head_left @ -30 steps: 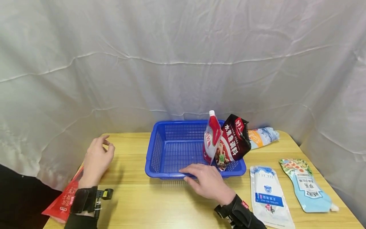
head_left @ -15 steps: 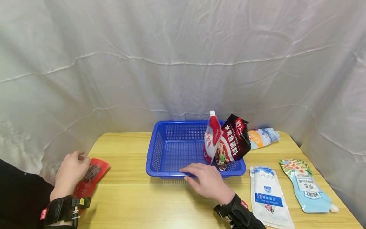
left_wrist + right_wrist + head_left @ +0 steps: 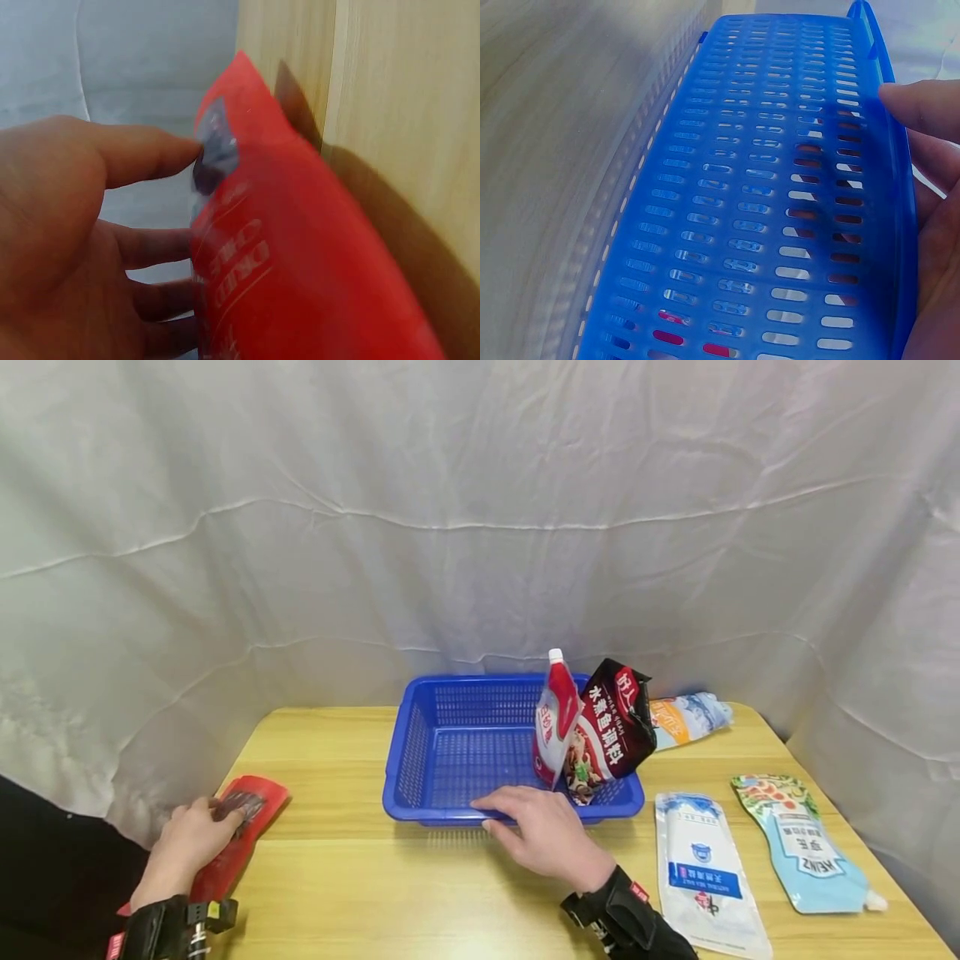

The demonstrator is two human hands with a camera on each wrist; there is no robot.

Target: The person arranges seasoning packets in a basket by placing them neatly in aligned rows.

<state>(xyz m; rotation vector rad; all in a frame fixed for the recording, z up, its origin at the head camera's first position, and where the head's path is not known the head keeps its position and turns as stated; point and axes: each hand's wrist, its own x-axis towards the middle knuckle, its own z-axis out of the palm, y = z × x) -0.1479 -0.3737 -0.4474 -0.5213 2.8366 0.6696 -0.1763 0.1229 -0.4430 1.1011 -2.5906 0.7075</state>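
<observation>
My left hand lies over a red bag of dried chiles at the table's left edge. In the left wrist view its thumb and fingers are spread and fairly straight, meeting the bag's clear window and side. My right hand grips the front rim of a blue plastic basket, with the thumb outside and the fingers over the rim. Inside the basket's right end, a red-and-white spouted pouch stands beside a black seasoning packet, which leans over the right rim.
Right of the basket lie a white sea salt bag and a light blue Heinz pouch. An orange-and-blue packet is behind them, partly hidden by the black packet. A grey curtain hangs behind the wooden table.
My left hand has moved left and towards me, then down onto the chile bag. My right hand has stayed on the basket rim.
</observation>
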